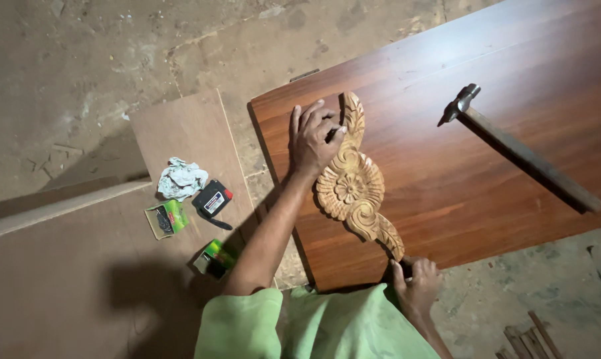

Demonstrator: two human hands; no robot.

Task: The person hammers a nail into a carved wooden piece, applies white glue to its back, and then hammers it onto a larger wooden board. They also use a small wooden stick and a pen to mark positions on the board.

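Right hand point(416, 284) nearest, fingers curled on the near tip of carved wooden ornament point(353, 179), lying near the left edge of reddish board point(460, 166). Left hand point(313, 136) flat beside its far tip, fingers spread, pinching something small and dark. Hammer point(519, 149) toward the right edge.

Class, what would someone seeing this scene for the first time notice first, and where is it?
A pale carved wooden ornament with a flower centre lies on a reddish-brown board, the left hand at its top end and the right hand at its bottom tip. A hammer lies on the board to the right.
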